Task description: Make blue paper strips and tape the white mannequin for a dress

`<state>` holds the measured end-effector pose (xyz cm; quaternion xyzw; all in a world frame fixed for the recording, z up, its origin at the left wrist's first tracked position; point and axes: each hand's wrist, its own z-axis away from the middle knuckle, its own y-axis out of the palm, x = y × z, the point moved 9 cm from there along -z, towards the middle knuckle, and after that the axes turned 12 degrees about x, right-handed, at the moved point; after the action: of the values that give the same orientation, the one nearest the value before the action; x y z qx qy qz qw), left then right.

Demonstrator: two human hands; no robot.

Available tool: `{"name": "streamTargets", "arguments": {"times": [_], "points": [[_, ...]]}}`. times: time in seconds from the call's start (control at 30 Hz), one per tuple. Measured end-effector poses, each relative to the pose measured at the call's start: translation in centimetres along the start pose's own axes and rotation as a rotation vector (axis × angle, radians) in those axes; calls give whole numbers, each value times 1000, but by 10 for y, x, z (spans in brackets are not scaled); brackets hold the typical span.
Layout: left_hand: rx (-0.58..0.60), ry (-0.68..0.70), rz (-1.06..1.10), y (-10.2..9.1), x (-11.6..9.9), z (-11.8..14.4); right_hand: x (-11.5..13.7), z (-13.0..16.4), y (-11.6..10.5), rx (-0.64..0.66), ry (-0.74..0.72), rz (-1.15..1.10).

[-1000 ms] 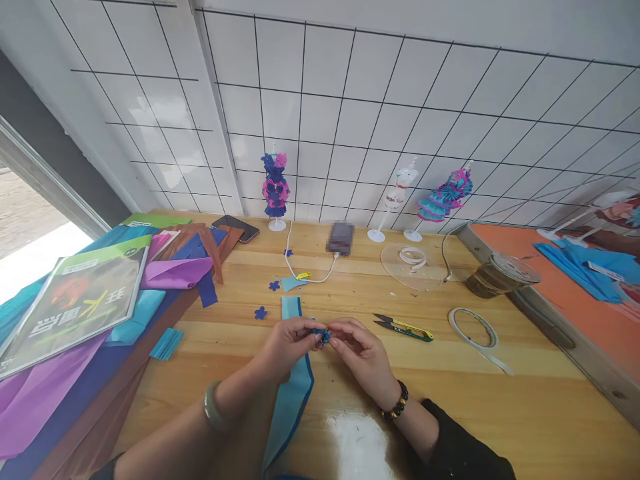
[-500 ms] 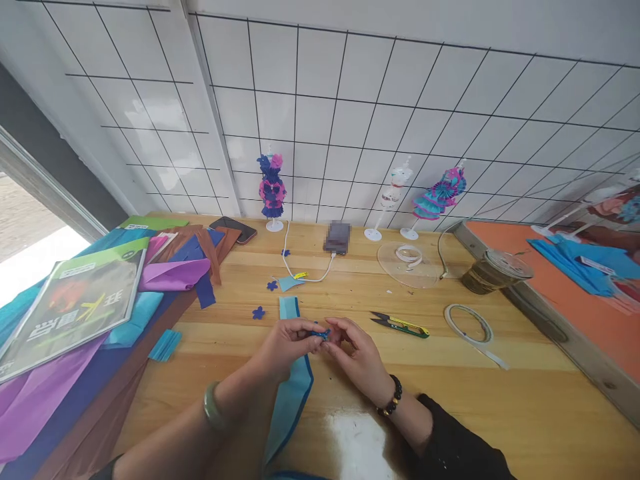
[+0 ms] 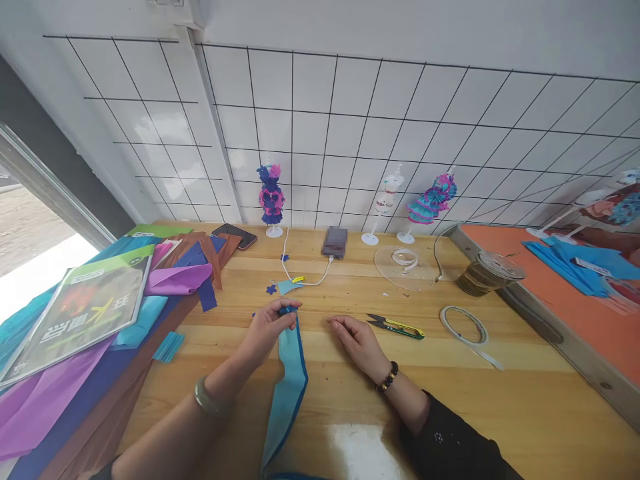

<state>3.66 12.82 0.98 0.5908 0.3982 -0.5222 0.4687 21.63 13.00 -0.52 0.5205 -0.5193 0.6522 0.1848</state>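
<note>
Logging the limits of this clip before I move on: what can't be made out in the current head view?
- Left hand: its fingers cover the far end of the blue paper strip; whether they pinch it or only press on it cannot be told.
- Right hand: whether anything lies under it is hidden.
- Dark device on the cable: blurred.
- Booklet: lettering too small and skewed.
- Strip's near end: cut off by the bottom edge.

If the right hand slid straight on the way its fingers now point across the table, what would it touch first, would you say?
The right hand points up and left; the blue paper strip held by the left hand looks closest in that line, though depth is uncertain.
</note>
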Motion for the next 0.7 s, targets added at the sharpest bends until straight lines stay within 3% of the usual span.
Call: {"name": "streamTargets", "arguments": {"times": [0.17,0.3,0.47,0.7], "points": [[-141,50,-78,-26,-22,1,2,0,0,17,-5,-5],[-227,-55,76,-52,-32,22,0,1,0,20,17,-13],[-360,-69,98,-92,-52,85,-4,3,2,42,50,-51],[-646,-143,33,-143,-45,209,-10,5,4,57,95,-111]]}}
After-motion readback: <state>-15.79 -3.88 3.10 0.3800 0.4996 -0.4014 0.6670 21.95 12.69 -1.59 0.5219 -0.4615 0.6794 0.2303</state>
